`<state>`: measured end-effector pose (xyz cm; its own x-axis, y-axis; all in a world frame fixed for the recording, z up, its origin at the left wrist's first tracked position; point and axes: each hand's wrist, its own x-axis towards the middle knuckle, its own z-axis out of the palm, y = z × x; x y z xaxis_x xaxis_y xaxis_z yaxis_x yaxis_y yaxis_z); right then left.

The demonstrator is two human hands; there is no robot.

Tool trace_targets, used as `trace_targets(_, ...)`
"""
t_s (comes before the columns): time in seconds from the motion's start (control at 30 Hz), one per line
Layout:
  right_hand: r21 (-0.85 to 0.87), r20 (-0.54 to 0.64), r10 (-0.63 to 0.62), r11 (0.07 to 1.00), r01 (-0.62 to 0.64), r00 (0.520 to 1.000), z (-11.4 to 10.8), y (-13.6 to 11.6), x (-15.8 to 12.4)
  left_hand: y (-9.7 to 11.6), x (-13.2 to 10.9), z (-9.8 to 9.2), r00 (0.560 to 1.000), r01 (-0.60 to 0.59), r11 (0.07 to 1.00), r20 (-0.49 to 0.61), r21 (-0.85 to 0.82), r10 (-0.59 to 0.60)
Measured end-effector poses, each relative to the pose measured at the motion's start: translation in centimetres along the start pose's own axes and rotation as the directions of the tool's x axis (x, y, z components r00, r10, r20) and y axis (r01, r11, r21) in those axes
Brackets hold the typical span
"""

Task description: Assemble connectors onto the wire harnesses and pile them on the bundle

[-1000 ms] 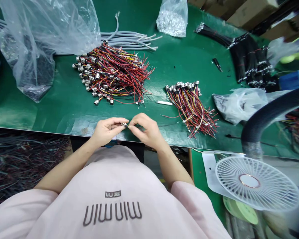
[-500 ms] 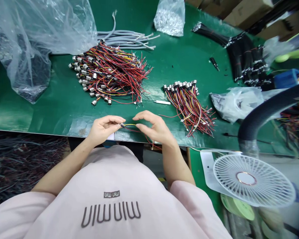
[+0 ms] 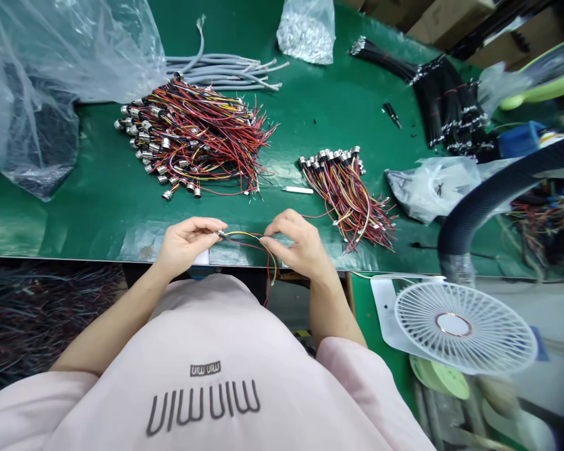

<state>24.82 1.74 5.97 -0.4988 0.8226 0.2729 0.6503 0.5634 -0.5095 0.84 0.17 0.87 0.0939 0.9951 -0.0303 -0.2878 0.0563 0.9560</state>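
At the near edge of the table (image 3: 98, 172), the left hand (image 3: 185, 243) seems to pinch a small connector (image 3: 221, 234), likely light and rigid, while the right hand (image 3: 298, 243) pinches its thin, probably limp wires (image 3: 239, 233), making the connector the surer hold.

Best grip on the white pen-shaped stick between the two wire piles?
I'd pinch the white pen-shaped stick mid-length from above, thumb on the near edge, finger on the far: it's slim, lies flat, runs left to right, and its right end sits close to the smaller wired-connector pile.
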Motion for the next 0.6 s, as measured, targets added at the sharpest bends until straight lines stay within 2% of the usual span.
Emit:
trace_targets(0.13, -0.156, 0.076, -0.045, 0.986, 0.056, 0.996, 0.7, -0.5, 0.0, 0.0, 0.0, 0.0, 1.000, -0.004, 1.000, 0.005, 0.000, 0.004)
trace_targets(0.23, -0.170, 0.098, -0.012, 0.985, 0.028, 0.995, 1.3, -0.5, 0.1, 0.0, -0.1, 0.0, 1.000, -0.004, 1.000, 0.010, 0.000, 0.004)
trace_targets(0.3, -0.076, 0.091, 0.028, 0.997, -0.021, 0.995, 1.5, -0.5, 0.1, 0.0, -0.1, 0.0, 1.000, 0.000, 1.000, 0.010, -0.002, 0.000)
trace_targets(0.4, 0.177, 0.084, 0.124, 0.975, -0.137, 0.989, 1.1, -0.5, 0.1, 0.0, -0.1, 0.0, 1.000, 0.005, 1.000, 0.009, -0.013, -0.005)
trace_targets(0.5, 0.395, 0.143, 0.227, 0.879, -0.266, 0.963, 0.5, -0.4, 0.1, 0.1, -0.1, 0.0, 1.000, 0.008, 1.000, 0.008, -0.022, -0.008)
trace_targets(0.6, 0.506, 0.188, 0.271, 0.798, -0.329, 0.944, 0.2, -0.1, 0.0, 0.2, -0.1, 0.1, 1.000, 0.007, 1.000, 0.002, -0.016, -0.007)
